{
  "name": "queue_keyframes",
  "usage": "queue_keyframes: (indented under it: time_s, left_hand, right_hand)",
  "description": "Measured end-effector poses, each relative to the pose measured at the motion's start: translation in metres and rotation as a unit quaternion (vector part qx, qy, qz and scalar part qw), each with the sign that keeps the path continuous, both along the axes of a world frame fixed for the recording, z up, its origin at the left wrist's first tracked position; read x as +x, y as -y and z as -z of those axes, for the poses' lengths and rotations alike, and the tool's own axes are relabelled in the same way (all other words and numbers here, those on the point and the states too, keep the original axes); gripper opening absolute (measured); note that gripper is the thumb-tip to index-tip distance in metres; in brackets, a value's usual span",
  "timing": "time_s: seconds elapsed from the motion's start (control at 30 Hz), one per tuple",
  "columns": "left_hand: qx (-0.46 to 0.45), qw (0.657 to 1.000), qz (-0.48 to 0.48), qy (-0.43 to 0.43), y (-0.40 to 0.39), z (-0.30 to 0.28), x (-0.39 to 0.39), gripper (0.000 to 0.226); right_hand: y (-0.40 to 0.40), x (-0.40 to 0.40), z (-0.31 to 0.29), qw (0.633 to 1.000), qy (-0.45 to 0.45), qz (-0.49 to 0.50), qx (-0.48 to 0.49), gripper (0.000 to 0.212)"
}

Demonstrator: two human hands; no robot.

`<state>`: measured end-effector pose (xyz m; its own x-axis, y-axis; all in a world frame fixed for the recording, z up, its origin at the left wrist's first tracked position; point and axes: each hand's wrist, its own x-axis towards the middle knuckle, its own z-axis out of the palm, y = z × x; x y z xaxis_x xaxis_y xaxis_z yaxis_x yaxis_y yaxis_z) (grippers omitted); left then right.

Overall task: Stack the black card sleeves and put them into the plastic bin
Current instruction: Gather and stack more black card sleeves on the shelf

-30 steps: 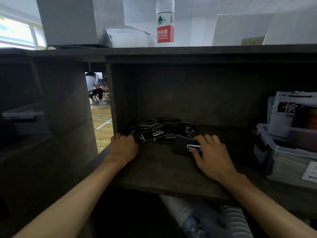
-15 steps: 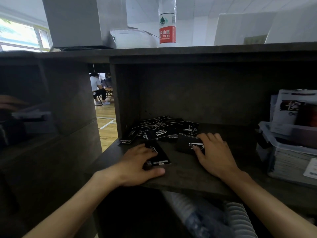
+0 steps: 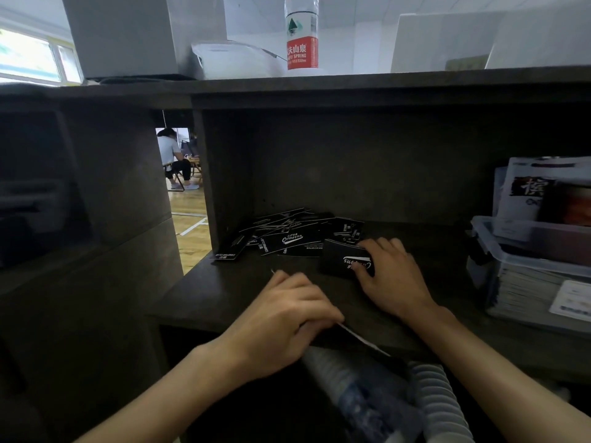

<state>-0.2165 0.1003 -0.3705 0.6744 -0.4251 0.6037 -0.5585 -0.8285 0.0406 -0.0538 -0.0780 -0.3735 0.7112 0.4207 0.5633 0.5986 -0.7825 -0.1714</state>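
Note:
A loose pile of black card sleeves [image 3: 287, 233] with white print lies at the back left of the dark shelf [image 3: 224, 292]. A small stack of black sleeves [image 3: 340, 259] sits just right of the pile, and my right hand [image 3: 395, 276] rests on it with curled fingers around its right end. My left hand [image 3: 287, 318] is at the shelf's front edge and grips one black sleeve [image 3: 361, 342], which sticks out past the edge to the right. The clear plastic bin [image 3: 499, 251] stands at the shelf's right end.
The bin holds printed booklets [image 3: 543, 190] and stacked paper. Above, the top board carries a water bottle [image 3: 301, 36] and a white box [image 3: 128, 33]. Stacked cups [image 3: 438, 401] lie below the shelf. A seated person [image 3: 174, 158] shows through the gap at left.
My left hand reached to the pile's left edge, dragged one sleeve forward across the shelf, and now grips it at the front edge. My right hand stayed on the small stack.

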Motion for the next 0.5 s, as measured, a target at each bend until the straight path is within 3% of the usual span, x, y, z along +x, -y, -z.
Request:
queue_keyframes:
  time_s: [0.13, 0.27, 0.4, 0.5]
  left_hand:
    - [0.015, 0.998, -0.055, 0.02, -0.005, -0.003, 0.025, 0.016]
    - [-0.048, 0.977, -0.191, -0.079, -0.014, -0.008, 0.049, 0.018]
    - [-0.126, 0.966, -0.182, -0.131, -0.028, -0.017, 0.067, 0.019]
    - [-0.051, 0.972, -0.195, -0.12, -0.026, -0.028, 0.086, 0.026]
  right_hand:
    - [0.0, 0.0, 0.0, 1.0, 0.0, 0.002, -0.002, 0.044]
    - [0.0, 0.0, 0.0, 1.0, 0.002, -0.002, 0.004, 0.042]
    - [0.001, 0.002, 0.002, 1.0, 0.002, -0.012, 0.018, 0.038]
    - [0.001, 0.001, -0.001, 0.998, -0.025, -0.023, 0.056, 0.043]
